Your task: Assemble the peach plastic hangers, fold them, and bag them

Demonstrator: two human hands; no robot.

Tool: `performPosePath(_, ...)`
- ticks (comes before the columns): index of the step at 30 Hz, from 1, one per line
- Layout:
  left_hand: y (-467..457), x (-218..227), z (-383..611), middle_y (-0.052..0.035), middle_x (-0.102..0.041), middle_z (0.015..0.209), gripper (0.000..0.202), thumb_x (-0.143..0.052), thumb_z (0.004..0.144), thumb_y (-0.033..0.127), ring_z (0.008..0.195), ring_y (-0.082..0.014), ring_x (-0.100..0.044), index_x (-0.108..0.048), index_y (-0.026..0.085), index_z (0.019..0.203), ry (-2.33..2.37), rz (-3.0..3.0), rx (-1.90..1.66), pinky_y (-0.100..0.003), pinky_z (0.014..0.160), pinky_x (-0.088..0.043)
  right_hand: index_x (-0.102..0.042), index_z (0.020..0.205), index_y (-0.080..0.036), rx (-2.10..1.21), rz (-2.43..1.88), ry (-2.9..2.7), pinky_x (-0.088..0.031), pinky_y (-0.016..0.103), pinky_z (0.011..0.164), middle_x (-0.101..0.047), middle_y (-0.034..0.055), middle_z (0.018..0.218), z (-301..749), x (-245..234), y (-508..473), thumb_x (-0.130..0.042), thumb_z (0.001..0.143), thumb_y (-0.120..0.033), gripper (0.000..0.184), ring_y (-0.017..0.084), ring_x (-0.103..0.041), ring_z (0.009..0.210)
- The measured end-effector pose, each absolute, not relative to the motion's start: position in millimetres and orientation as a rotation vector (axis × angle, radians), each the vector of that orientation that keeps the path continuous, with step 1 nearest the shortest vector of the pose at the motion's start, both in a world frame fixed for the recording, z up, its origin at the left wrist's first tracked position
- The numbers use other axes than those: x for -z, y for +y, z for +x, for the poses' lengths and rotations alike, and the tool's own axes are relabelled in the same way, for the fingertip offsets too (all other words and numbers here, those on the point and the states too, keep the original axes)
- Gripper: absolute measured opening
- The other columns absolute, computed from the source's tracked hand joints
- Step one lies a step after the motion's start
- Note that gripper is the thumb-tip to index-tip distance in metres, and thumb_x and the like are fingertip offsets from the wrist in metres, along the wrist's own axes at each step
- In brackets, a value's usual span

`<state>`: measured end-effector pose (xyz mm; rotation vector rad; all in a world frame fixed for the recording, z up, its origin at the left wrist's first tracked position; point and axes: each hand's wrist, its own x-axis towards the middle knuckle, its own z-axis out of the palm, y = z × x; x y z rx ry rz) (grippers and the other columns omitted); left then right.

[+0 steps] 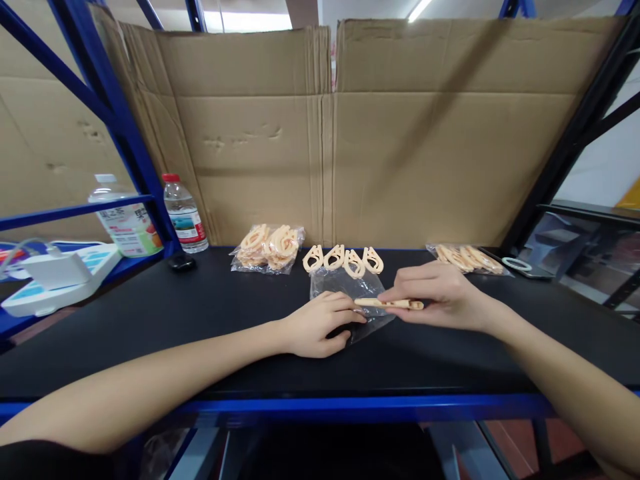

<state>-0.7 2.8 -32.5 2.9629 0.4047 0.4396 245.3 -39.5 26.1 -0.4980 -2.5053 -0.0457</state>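
My right hand point(440, 293) pinches a beige plastic clip point(400, 304), held edge-on above a clear plastic bag point(327, 283). Its left end comes close to the fingers of my left hand point(323, 325); whether they touch it I cannot tell. That hand rests on the bag's near left part, fingers loosely bent and thumb apart from them. Just behind the bag, several loose beige clips point(334, 257) with round openings lie in a row, some at its far edge. My hands hide part of the bag.
A filled bag of clips point(270, 248) lies at the back left, another filled bag point(467, 259) at the back right beside a phone-like dark slab point(537, 272) with a pale ring. A water bottle point(185, 217), black mouse-like object point(181, 261) and power strip point(75, 283) are left. Cardboard point(250, 133) walls the back.
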Motion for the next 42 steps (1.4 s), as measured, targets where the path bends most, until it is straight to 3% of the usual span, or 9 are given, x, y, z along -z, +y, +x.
performPosePath(8, 1.6, 31.6, 0.0, -0.0083, -0.057, 0.12, 0.036, -0.048, 0.082, 0.017, 0.111, -0.0248, -0.05, -0.055, 0.019, 0.118, 0.417, 2.952, -0.452, -0.039, 0.1, -0.037, -0.065, 0.094, -0.019, 0.054, -0.454, -2.647, -0.035, 0.023, 0.054, -0.054, -0.0009, 0.066, 241.0, -25.4, -50.6, -0.052, 0.088, -0.017, 0.014, 0.009, -0.046, 0.057)
performPosePath(17, 1.7, 34.7, -1.3, -0.0122, -0.049, 0.131, 0.051, -0.051, 0.081, 0.019, 0.12, -0.0248, -0.046, -0.041, 0.017, 0.131, 0.442, 2.928, -0.553, -0.04, 0.103, -0.036, -0.063, 0.093, -0.02, 0.078, -0.453, -2.734, -0.033, 0.024, 0.053, -0.051, -0.0016, 0.064, 238.9, -25.3, -64.6, -0.049, 0.088, -0.017, 0.015, 0.01, -0.044, 0.056)
performPosePath(23, 1.1, 34.5, -0.8, -0.0131, -0.046, 0.133, 0.059, -0.053, 0.08, 0.02, 0.122, -0.0269, -0.044, -0.033, 0.019, 0.135, 0.387, 2.935, -0.595, -0.043, 0.102, -0.037, -0.06, 0.092, -0.016, 0.364, -0.548, -2.71, -0.034, 0.025, 0.052, -0.057, 0.0019, 0.074, 233.8, -14.2, -59.2, -0.043, 0.092, -0.016, 0.017, 0.012, -0.049, 0.059)
performPosePath(27, 0.3, 33.8, -0.4, -0.0141, -0.044, 0.135, 0.059, -0.056, 0.081, 0.026, 0.124, -0.0276, -0.042, -0.034, 0.017, 0.135, 0.374, 2.937, -0.61, -0.043, 0.104, -0.035, -0.058, 0.083, -0.013, 0.72, -0.555, -2.687, -0.036, 0.025, 0.05, -0.058, 0.0031, 0.074, 223.6, 1.1, -51.1, -0.039, 0.094, -0.012, 0.021, 0.012, -0.052, 0.06)
performPosePath(31, 1.0, 35.4, -0.8, -0.0133, -0.039, 0.14, 0.065, -0.056, 0.081, 0.026, 0.128, -0.0272, -0.038, -0.027, 0.019, 0.139, 0.346, 2.929, -0.635, -0.043, 0.107, -0.032, -0.059, 0.087, -0.01, 0.91, -0.547, -2.725, -0.043, 0.026, 0.055, -0.062, 0.0069, 0.078, 216.5, 11.1, -49.4, -0.044, 0.09, -0.006, 0.016, 0.017, -0.059, 0.072)
performPosePath(37, 2.6, 37.4, -1.3, -0.0137, -0.037, 0.142, 0.069, -0.054, 0.081, 0.024, 0.129, -0.0284, -0.037, -0.023, 0.02, 0.142, 0.338, 2.922, -0.628, -0.047, 0.107, -0.032, -0.058, 0.105, -0.012, 0.629, -0.824, -2.857, -0.051, 0.032, 0.068, -0.063, 0.0101, 0.091, 214.5, 9.8, -61.1, -0.056, 0.086, -0.02, 0.021, 0.02, -0.062, 0.08)
performPosePath(42, 2.2, 36.7, -1.6, -0.0137, -0.038, 0.141, 0.069, -0.054, 0.081, 0.024, 0.129, -0.0276, -0.037, -0.023, 0.02, 0.142, 0.332, 2.928, -0.628, -0.046, 0.107, -0.033, -0.061, 0.095, -0.014, 0.568, -0.81, -2.885, -0.049, 0.031, 0.073, -0.063, 0.0079, 0.091, 214.5, 17.5, -57.8, -0.05, 0.089, -0.013, 0.013, 0.017, -0.061, 0.081)
